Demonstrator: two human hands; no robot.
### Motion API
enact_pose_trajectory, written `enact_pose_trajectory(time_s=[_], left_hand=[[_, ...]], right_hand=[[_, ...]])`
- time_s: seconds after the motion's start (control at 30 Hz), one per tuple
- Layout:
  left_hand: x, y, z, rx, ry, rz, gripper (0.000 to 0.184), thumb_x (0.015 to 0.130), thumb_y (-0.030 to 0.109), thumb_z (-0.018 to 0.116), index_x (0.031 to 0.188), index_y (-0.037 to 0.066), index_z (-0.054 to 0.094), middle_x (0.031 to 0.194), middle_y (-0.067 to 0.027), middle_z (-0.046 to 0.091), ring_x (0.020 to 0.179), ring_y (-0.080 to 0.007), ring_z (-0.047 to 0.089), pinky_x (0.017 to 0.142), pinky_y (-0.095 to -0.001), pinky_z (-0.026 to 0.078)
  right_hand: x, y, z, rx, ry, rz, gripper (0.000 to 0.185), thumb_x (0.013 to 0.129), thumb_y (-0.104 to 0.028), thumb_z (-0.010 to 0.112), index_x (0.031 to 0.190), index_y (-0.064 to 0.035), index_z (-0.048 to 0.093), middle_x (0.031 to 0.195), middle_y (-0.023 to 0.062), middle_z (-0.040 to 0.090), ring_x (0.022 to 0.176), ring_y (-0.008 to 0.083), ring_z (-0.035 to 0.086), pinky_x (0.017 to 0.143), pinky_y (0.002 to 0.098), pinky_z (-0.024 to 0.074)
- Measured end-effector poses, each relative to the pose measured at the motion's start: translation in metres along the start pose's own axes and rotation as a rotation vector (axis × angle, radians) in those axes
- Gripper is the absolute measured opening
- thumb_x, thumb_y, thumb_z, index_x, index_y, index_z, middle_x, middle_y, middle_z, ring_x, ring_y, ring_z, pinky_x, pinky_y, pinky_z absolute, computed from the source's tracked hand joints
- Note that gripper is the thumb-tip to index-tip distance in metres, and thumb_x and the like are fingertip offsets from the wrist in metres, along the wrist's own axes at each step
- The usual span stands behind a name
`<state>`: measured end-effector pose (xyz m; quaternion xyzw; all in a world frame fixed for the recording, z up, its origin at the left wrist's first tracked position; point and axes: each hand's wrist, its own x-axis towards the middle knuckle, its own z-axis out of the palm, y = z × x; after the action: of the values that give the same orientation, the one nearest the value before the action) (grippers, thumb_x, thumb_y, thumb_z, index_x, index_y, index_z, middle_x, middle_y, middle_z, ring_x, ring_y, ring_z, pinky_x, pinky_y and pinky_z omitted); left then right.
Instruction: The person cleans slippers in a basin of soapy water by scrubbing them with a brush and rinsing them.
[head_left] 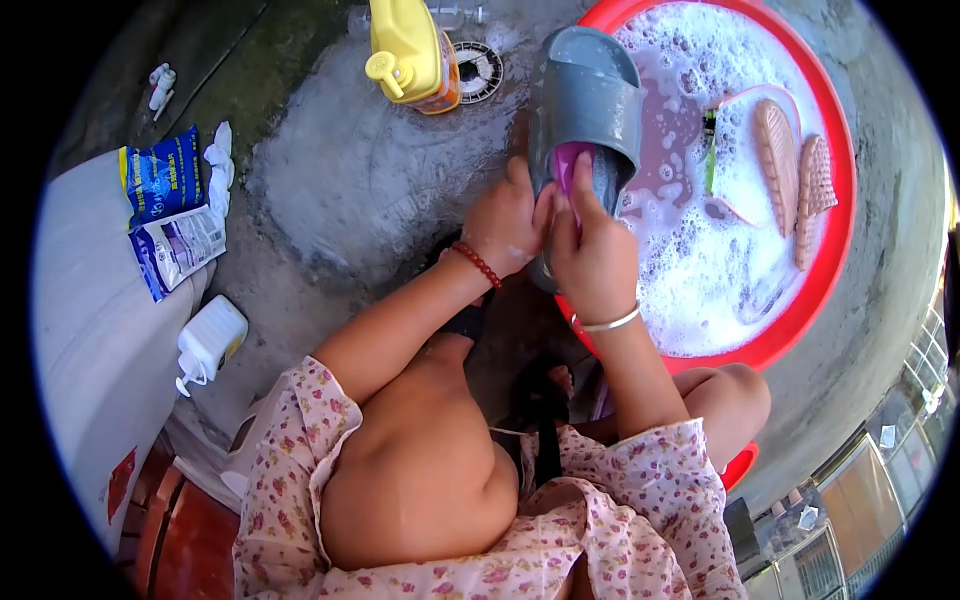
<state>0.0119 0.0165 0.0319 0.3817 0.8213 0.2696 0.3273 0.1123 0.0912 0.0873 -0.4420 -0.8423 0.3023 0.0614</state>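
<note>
A grey slipper [585, 95] is held upright at the left rim of a red basin [842, 200]. My left hand [505, 220], with a red bead bracelet at the wrist, grips the slipper's left edge. My right hand [597, 245], with a silver bangle, is closed on a purple-pink brush [568, 165] whose front end goes under the slipper's strap. The brush's far end is hidden inside the strap. Foamy water [690, 280] fills the basin, and pink slippers [778, 165] lie in it on the right.
A yellow pump bottle [415, 55] stands beside a round floor drain [478, 72]. At the left are blue packets [165, 180], a white pump bottle [213, 335] and a small white item [161, 88]. A red stool [190, 540] is at the lower left.
</note>
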Motion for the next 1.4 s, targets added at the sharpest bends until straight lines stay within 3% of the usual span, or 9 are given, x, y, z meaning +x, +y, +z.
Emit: enact_pose_trajectory(time_s=[0.23,0.47,0.7,0.8,0.87,1.0,1.13,1.23,1.4], left_hand=[[0.001,0.035,-0.024,0.061,-0.035,0.117,0.038,0.087,0.030,0.063,0.094,-0.003,0.047,0.071,-0.0259,0.064,0.067,-0.0427,0.066,0.060,-0.0521,0.053],[0.078,0.060,0.042,0.307,-0.064,0.332,0.034,0.094,0.026,0.058,0.100,-0.005,0.046,0.078,-0.0278,0.066,0.074,-0.0424,0.068,0.066,-0.0506,0.055],[0.148,0.069,0.083,0.345,-0.298,-0.004,0.037,0.090,0.006,0.053,0.123,-0.012,0.047,0.111,-0.0300,0.065,0.104,-0.0398,0.067,0.086,-0.0473,0.056],[0.160,0.066,0.102,0.535,-0.398,0.052,0.035,0.094,0.010,0.048,0.124,-0.007,0.053,0.120,-0.0272,0.063,0.106,-0.0402,0.066,0.087,-0.0470,0.055],[0.169,0.052,0.123,0.402,-0.349,-0.182,0.039,0.098,0.019,0.044,0.127,-0.003,0.055,0.127,-0.0260,0.060,0.114,-0.0408,0.061,0.094,-0.0465,0.052],[0.202,-0.030,0.174,0.531,-0.453,0.335,0.040,0.096,0.022,0.046,0.128,0.003,0.060,0.130,-0.0197,0.061,0.121,-0.0343,0.058,0.101,-0.0425,0.046],[0.201,-0.017,0.165,0.557,-0.539,0.119,0.042,0.096,0.026,0.047,0.129,0.002,0.059,0.130,-0.0173,0.062,0.123,-0.0314,0.057,0.101,-0.0408,0.046],[0.193,0.000,0.144,0.417,-0.629,-0.077,0.043,0.094,0.027,0.052,0.128,0.002,0.060,0.127,-0.0159,0.063,0.119,-0.0293,0.059,0.099,-0.0401,0.048],[0.118,0.081,0.078,-0.590,-0.805,-0.581,0.038,0.086,0.018,0.070,0.119,0.000,0.063,0.112,-0.0137,0.067,0.097,-0.0254,0.069,0.087,-0.0422,0.055]], right_hand=[[-0.098,0.029,-0.098,0.180,-0.395,0.333,0.051,0.092,-0.017,0.065,0.141,-0.0096,0.053,0.049,0.0107,0.045,0.041,0.0166,0.041,0.046,0.0331,0.0380],[-0.092,0.047,-0.118,0.184,-0.183,0.372,0.051,0.094,-0.018,0.065,0.143,-0.0110,0.051,0.049,0.0070,0.042,0.042,0.0140,0.037,0.046,0.0310,0.0367],[-0.111,0.076,-0.130,0.304,-0.127,0.361,0.053,0.092,-0.015,0.066,0.143,-0.0105,0.051,0.052,0.0070,0.044,0.044,0.0140,0.042,0.048,0.0296,0.0390],[-0.120,0.071,-0.138,0.402,-0.105,0.395,0.052,0.092,-0.013,0.065,0.142,-0.0083,0.051,0.056,0.0051,0.043,0.049,0.0093,0.041,0.050,0.0264,0.0377],[-0.121,0.064,-0.155,0.391,-0.121,0.403,0.052,0.092,-0.012,0.065,0.143,-0.0073,0.051,0.058,0.0041,0.042,0.052,0.0067,0.040,0.051,0.0247,0.0367],[-0.127,0.064,-0.183,0.362,-0.065,0.390,0.052,0.092,-0.010,0.065,0.142,-0.0054,0.050,0.059,0.0017,0.044,0.054,0.0046,0.039,0.051,0.0232,0.0355],[-0.121,0.065,-0.218,0.737,0.060,0.648,0.063,0.092,-0.004,0.064,0.149,-0.0010,0.037,0.067,-0.0075,0.045,0.058,0.0019,0.038,0.054,0.0178,0.0311],[-0.123,0.121,-0.230,0.568,0.143,0.552,0.069,0.090,0.002,0.063,0.151,0.0018,0.031,0.065,-0.0081,0.042,0.053,0.0006,0.035,0.050,0.0175,0.0272],[-0.103,0.179,-0.225,0.906,0.056,0.850,0.030,0.095,-0.008,0.049,0.123,0.0020,0.056,0.069,0.0015,0.054,0.048,0.0088,0.050,0.045,0.0227,0.0417]])
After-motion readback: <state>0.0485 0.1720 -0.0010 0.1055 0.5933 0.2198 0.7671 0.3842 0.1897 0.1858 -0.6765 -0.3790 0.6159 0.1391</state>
